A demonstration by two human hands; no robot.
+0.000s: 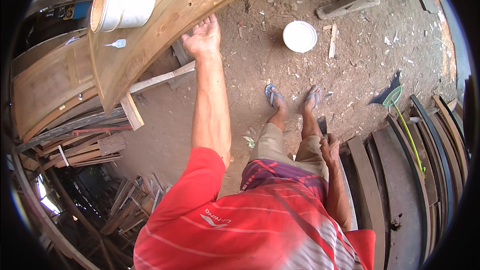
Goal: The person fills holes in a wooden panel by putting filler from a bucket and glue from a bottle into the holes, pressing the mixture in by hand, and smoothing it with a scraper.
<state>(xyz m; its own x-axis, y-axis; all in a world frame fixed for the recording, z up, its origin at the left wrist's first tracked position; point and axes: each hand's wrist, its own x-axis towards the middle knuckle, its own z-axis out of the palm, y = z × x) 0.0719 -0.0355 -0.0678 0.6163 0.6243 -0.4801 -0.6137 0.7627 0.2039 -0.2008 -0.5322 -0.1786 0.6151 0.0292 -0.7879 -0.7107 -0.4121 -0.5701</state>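
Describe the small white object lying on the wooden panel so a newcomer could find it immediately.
Start at the large curved wooden panel that the left hand reaches toward. A white plastic bucket lies tipped on it; just below sits the small white squeeze tube, the only tiny pale item on the bare wood.

Layout around the curved wooden panel [165, 15]

A bucket [122, 4] and a small tube [117, 44] rest on the panel, the tube just below the bucket. The left hand [202, 36] lies open against the panel's right edge; a plank [160, 78] juts out from under the panel below that hand. Right of the panel, well apart on the dirt floor [250, 55], lies a round lid [299, 36]. Further right, planks [400, 170] lean side by side with a broom [395, 101] before them. The right hand [329, 148] hangs beside those planks.
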